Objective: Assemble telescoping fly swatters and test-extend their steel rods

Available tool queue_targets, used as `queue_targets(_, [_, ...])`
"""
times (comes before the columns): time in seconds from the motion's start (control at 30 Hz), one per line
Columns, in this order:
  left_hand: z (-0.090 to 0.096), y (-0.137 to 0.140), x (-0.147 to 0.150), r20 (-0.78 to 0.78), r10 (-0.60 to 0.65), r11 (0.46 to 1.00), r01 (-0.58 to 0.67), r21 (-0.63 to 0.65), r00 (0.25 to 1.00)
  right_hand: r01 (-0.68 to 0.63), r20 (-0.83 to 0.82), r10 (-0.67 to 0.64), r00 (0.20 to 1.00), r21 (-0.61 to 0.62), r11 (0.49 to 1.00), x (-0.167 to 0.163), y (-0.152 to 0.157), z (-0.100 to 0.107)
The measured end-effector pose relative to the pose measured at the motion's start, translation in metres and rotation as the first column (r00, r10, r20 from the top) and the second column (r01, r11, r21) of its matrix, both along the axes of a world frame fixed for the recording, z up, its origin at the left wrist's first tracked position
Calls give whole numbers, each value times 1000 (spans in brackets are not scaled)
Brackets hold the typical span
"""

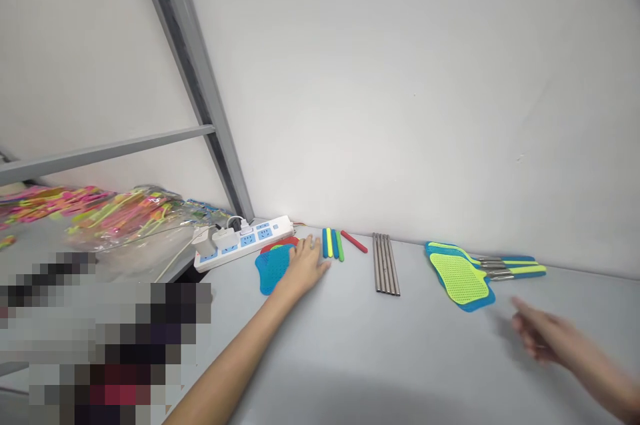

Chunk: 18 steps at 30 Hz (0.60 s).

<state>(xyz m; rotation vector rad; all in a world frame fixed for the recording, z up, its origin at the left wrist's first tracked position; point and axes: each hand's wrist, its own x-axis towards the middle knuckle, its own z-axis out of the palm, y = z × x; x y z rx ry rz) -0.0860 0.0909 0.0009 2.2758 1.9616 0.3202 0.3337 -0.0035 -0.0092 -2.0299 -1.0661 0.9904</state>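
Observation:
My left hand (304, 263) rests on the right side of a small stack of fly swatter heads, its fingers spread. The top head is blue (273, 271), with red and green edges showing behind it. Just right of those fingers lie several coloured handle tubes (334, 245) in blue, yellow and green, with a red one (354, 241) set at a slant. My right hand (540, 331), slightly blurred, hovers over the table with its index finger stretched out and the others loosely bent; nothing shows in it. Near it lie several assembled fly swatters (460, 278), yellow-green and blue, in a pile.
Several metal rods (386, 265) lie side by side mid-table. A white power strip (245, 243) with plugs and cables sits at the back left. Beyond it, bagged colourful items (130, 211) cover another table. A grey metal frame post (200, 78) stands against the white wall.

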Motion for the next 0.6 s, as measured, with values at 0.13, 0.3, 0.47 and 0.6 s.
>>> queue_targets(0.13, [1, -7, -23, -17, 85, 993, -86, -82, 996, -293, -166, 313, 935, 136, 946, -86, -2, 8])
queue_targets(0.3, [-4, -17, -40, -28, 141, 988, -143, -52, 990, -405, -17, 426, 904, 282, 870, -152, 52, 4])
queue_targets(0.47, [-11, -20, -38, 7, 141, 988, -141, 65, 990, -380, 69, 378, 923, 308, 872, -158, 77, -14])
queue_targets(0.6, [-14, -21, -33, 48, 121, 985, -125, 118, 992, -369, 106, 354, 929, 282, 886, -147, 75, -18])
